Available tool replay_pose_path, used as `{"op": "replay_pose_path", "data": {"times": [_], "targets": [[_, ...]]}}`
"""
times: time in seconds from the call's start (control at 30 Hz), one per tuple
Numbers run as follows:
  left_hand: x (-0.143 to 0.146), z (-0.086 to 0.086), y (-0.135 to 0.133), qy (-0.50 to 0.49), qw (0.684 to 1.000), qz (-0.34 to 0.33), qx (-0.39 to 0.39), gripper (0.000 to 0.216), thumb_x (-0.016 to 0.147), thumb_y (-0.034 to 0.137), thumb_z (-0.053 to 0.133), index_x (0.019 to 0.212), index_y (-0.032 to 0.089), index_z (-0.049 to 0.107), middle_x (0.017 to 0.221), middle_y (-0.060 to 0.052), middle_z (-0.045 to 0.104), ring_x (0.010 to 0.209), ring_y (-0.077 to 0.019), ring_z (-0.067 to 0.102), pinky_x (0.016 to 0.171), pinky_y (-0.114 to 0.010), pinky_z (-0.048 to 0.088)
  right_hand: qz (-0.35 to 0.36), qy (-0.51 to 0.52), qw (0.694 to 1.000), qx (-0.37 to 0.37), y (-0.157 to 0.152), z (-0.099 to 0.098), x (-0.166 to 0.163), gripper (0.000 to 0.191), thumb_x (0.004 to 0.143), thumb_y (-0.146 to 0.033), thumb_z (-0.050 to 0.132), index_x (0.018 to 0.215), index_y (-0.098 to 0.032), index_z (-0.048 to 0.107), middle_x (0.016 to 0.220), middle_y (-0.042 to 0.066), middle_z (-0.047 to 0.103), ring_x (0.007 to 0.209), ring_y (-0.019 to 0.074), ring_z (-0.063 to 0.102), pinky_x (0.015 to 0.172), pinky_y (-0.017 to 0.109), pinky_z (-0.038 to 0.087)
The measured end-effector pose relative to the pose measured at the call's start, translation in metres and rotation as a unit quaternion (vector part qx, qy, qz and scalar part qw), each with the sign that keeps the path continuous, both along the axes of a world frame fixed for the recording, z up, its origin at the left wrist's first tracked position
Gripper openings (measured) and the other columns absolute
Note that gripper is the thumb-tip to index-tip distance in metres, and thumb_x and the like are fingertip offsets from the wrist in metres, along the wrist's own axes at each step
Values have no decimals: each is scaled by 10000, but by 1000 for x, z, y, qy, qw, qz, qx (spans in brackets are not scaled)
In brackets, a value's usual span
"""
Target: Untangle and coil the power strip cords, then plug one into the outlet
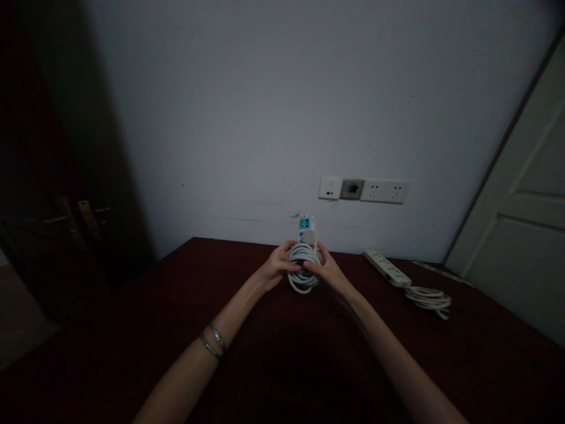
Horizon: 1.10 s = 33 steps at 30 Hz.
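Both my hands hold a white power strip [312,226] with blue socket faces, its pale cord [303,252] wound into a coil against it. My left hand [279,263] grips the left side, thumb laid across the coil. From the right, my right hand [327,270] closes on the same bundle, its thumb also pressed onto the cord. The strip tilts up toward the wall, above the dark red tabletop [247,271]. Fingers behind the bundle are partly hidden.
Another white power strip [387,269] lies to the right on the table, its cord [428,298] coiled beside it. Wall sockets [385,191] and a grey wall plate [352,189] are behind. A pale door [525,235] stands at right, a dark door [39,176] at left.
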State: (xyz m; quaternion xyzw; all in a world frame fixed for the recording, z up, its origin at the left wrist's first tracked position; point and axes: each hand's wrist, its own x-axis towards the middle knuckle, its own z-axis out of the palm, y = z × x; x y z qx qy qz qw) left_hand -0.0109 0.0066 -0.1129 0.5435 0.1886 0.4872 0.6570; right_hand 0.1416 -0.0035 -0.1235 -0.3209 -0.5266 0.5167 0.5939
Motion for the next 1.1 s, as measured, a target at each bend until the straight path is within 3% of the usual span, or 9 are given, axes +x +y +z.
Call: {"op": "replay_pose_path", "data": {"times": [0.1, 0.2, 0.37, 0.53, 0.63, 0.77, 0.97, 1.1], "targets": [[0, 2, -1, 26, 999, 13, 30, 599, 499, 161, 764, 1017, 180, 463, 931, -30, 611, 820, -152, 587, 766, -283, 437, 19, 15, 1000, -15, 1, 0, 1, 643, 538, -332, 776, 1109, -214, 505, 1036, 46, 651, 938, 223, 619, 833, 345, 489], [0, 5, 1, 84, 992, 48, 79, 549, 556, 236, 764, 1020, 156, 479, 901, -33, 617, 799, -151, 589, 751, -290, 444, -6, 43, 999, -31, 5, -3, 2, 597, 557, -349, 765, 1080, -190, 524, 978, 49, 676, 876, 215, 640, 802, 336, 501], [-1, 4, 8, 169, 962, 125, 177, 463, 610, 298, 737, 994, 129, 542, 1002, -72, 607, 896, -168, 574, 836, -320, 427, -50, 75, 996, -28, 11, -9, 2, 620, 546, -333, 780, 1083, -184, 509, 934, 46, 689, 855, 220, 649, 810, 362, 507], [4, -6, 14, 233, 937, 212, 149, 419, 693, 405, 659, 952, 111, 509, 884, -57, 597, 797, -150, 567, 736, -295, 449, -73, 89, 993, -13, 9, -8, 3, 742, 525, -333, 792, 1168, -180, 457, 992, 60, 673, 886, 232, 640, 818, 374, 505], [6, -10, 14, 235, 947, 186, 114, 424, 717, 449, 625, 937, 99, 535, 860, -60, 602, 777, -145, 563, 724, -282, 445, -78, 80, 994, -2, 10, -8, 5, 822, 510, -324, 799, 1225, -185, 419, 1011, 63, 666, 886, 232, 636, 806, 370, 505], [3, -7, 13, 211, 959, 133, 138, 407, 696, 441, 650, 914, 101, 594, 885, -57, 623, 816, -156, 566, 759, -280, 440, -69, 73, 995, -9, 13, -11, 6, 758, 513, -334, 793, 1180, -188, 466, 985, 54, 671, 859, 216, 639, 778, 342, 507], [-2, -3, 12, 187, 971, 73, 128, 431, 650, 396, 702, 955, 104, 612, 882, -51, 640, 781, -150, 576, 725, -269, 446, 29, 68, 994, -79, 7, -15, 3, 550, 591, -390, 741, 1072, -205, 547, 960, 52, 674, 763, 207, 650, 600, 292, 512], [-2, -1, 11, 179, 973, 94, 110, 417, 639, 388, 712, 919, 93, 618, 838, -51, 640, 726, -132, 574, 697, -251, 443, 106, 106, 985, -91, 2, -13, 5, 486, 674, -493, 648, 1061, -211, 560, 990, 70, 666, 836, 230, 640, 619, 339, 516]]}}
